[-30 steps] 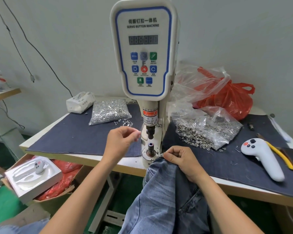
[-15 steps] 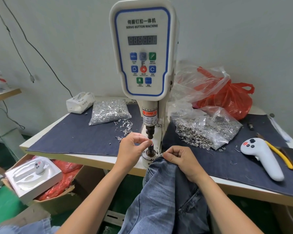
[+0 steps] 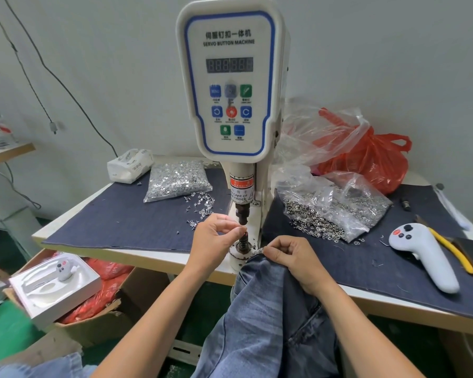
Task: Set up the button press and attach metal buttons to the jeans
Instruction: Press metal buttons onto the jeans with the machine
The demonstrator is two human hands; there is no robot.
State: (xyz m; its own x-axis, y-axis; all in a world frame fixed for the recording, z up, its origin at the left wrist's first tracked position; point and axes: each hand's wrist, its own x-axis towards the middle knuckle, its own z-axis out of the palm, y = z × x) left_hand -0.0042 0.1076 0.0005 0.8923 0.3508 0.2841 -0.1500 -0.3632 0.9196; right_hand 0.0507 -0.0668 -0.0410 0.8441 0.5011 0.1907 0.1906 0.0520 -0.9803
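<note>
faded blue denim, the jeans (image 3: 268, 317) hang limp off the table edge, their waistband pinched in the curled fingers of the right hand (image 3: 295, 261) beside the lower die (image 3: 243, 242), probably to keep it ready for the press. the left hand (image 3: 216, 238) pinches something tiny, likely a tack, right at that die; it is too small to be sure. beyond stand the glossy white button press (image 3: 231, 85) and crinkled clear bags of tacks (image 3: 176, 180) and buttons (image 3: 333, 211).

The left hand (image 3: 213, 236) is pinching something small at the press's (image 3: 231, 85) lower die (image 3: 243, 238); the right hand (image 3: 292, 257) is gripping the jeans' (image 3: 268, 317) edge beside it.
</note>
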